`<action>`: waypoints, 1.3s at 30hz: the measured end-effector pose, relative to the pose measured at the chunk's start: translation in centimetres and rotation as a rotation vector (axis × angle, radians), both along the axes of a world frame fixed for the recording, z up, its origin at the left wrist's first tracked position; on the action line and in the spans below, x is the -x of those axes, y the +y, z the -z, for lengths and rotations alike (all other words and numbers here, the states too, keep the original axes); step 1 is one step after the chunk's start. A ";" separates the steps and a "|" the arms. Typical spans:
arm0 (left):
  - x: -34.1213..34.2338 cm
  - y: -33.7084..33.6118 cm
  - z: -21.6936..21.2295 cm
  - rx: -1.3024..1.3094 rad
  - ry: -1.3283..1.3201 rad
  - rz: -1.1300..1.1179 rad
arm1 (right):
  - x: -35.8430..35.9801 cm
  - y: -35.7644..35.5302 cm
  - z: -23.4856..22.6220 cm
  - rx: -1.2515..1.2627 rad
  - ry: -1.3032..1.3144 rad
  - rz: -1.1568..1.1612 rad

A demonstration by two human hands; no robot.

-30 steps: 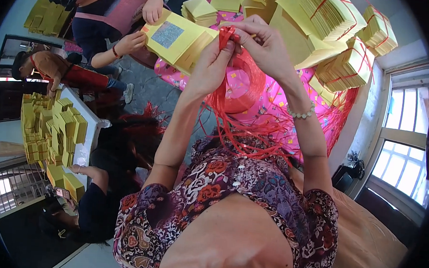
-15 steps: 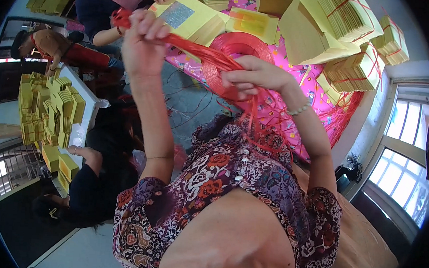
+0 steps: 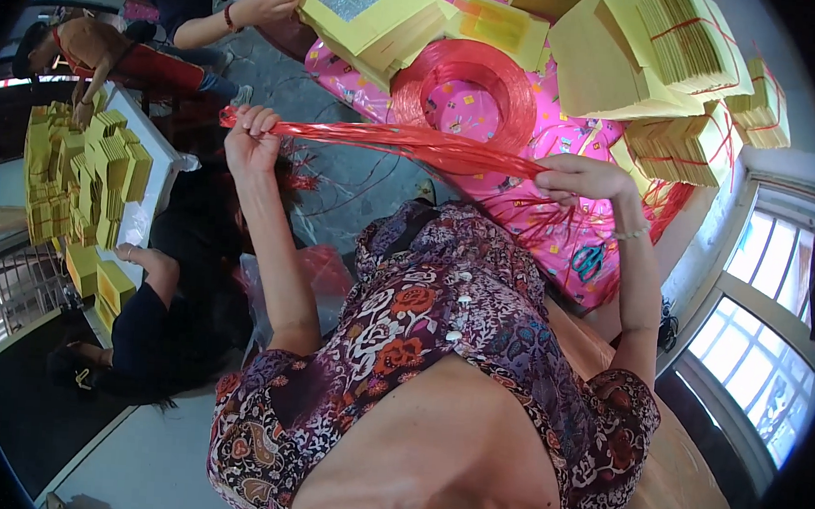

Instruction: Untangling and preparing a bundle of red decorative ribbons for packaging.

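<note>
A bundle of red plastic twine [image 3: 405, 140] stretches nearly level between my two hands. My left hand [image 3: 252, 142] is closed round its left end, with a short tuft sticking out past the fist. On the other side my right hand [image 3: 585, 179] grips the bundle near its right end, fingers pressed together. Some loose strands hang below the right hand. Just beyond the bundle, a large ring-shaped coil of red twine [image 3: 519, 84] lies on the pink patterned table cover [image 3: 361, 93].
Stacks of yellow paper tied with red twine [image 3: 686, 48] stand at the back right. Scissors with teal handles [image 3: 587, 262] lie near the table's edge. A co-worker's hand [image 3: 269, 2] touches a yellow stack [image 3: 371, 19]. More people work by a white table [image 3: 155, 178] on the left.
My hands have moved apart, the right one going right and slightly down, drawing the twine bundle out longer. The co-worker's hand at the back now rests on the yellow stack's left edge.
</note>
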State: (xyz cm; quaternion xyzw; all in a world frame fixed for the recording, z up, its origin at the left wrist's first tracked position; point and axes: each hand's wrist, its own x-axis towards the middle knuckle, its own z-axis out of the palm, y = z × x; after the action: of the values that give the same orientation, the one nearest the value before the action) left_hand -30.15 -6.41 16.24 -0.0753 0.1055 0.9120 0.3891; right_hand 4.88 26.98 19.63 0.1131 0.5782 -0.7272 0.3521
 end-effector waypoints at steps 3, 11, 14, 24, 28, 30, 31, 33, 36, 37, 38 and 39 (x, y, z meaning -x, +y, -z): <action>0.0 -2.2 1.3 0.055 -0.169 -0.023 | -1.6 0.9 -2.7 -0.095 -0.010 0.054; 0.0 -5.4 11.8 0.277 -0.453 -0.136 | -0.9 1.2 -3.0 -0.305 -0.021 -0.036; 0.4 -7.3 18.2 0.684 -0.565 -0.125 | 1.1 0.5 -0.5 -0.507 0.161 -0.133; -9.8 5.8 9.5 1.442 1.530 -0.164 | 8.4 -3.7 3.2 -0.691 0.351 -0.388; -15.5 12.2 4.3 0.812 1.588 0.453 | 11.4 -5.1 4.5 -0.617 0.465 -0.405; -16.0 12.4 2.6 0.953 1.635 0.507 | 11.9 -4.5 4.3 -0.514 0.405 -0.447; -16.2 12.3 2.1 1.102 1.676 0.559 | 11.9 -4.6 3.9 -0.514 0.406 -0.447; -16.9 11.9 2.6 1.144 1.806 0.348 | 11.3 -4.9 3.3 -0.206 0.179 -0.357; -16.8 11.0 2.5 1.193 1.873 0.275 | 10.4 -5.3 4.0 -0.148 0.269 -0.322; -16.0 10.3 3.5 1.187 1.861 0.166 | 9.9 -4.9 3.9 -0.150 0.271 -0.320; -15.2 9.5 4.2 1.179 1.846 0.057 | 9.3 -4.1 3.6 -0.124 0.276 -0.299; -14.4 8.6 4.5 1.182 1.850 0.056 | 8.6 -3.6 3.5 -0.096 0.284 -0.279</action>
State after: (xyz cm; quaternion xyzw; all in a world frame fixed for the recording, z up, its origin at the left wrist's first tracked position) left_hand -15.73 2.17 11.71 0.4656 0.7786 0.4125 0.0827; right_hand -3.77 23.41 16.11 -0.0551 0.6661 -0.6516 0.3588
